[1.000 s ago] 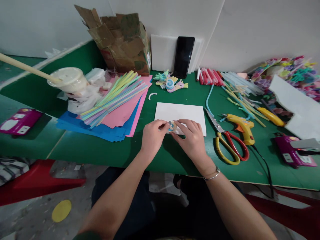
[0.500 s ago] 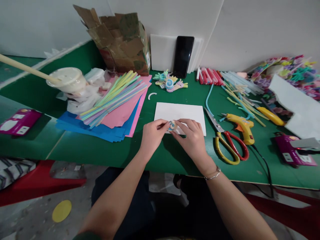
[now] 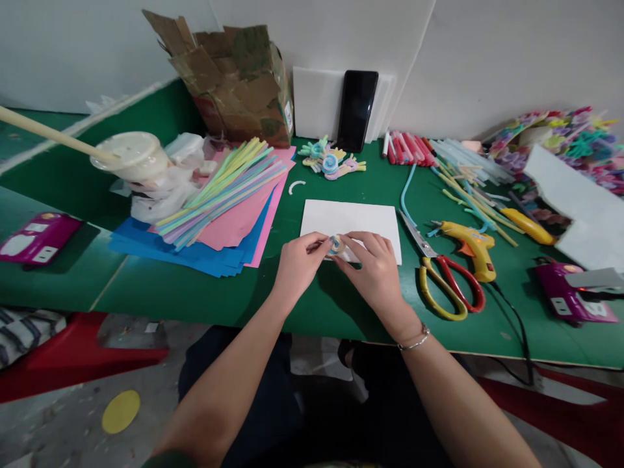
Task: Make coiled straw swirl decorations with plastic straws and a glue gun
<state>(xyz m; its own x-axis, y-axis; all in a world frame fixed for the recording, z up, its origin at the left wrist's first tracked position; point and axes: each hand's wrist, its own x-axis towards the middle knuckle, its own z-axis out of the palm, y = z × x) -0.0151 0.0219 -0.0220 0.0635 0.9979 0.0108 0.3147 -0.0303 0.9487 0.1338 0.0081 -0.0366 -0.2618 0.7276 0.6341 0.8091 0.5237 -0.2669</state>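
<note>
Between my fingertips is a small blue-and-cream pipe-cleaner coil [image 3: 336, 245], held over the near edge of a white board [image 3: 351, 218]. My left hand [image 3: 303, 260] pinches its left side. On its right side, the thumb and fingers of my right hand [image 3: 373, 263] are closed; the fingers hide part of the coil. Beyond the board lie finished-looking pastel pipe-cleaner pieces [image 3: 331, 162], one with a blue spiral. A short white curved piece [image 3: 297, 187] is left of them.
Scissors [image 3: 433, 266] and a yellow glue gun [image 3: 470, 247] with a cord lie at right. Pastel pipe cleaners [image 3: 224, 192] rest on coloured sheets at left. A phone [image 3: 358, 110] leans at the back, near red markers [image 3: 409, 149] and a cardboard box [image 3: 238, 84].
The coil has turned very slightly between my fingers. Both hands stay in nearly the same place.
</note>
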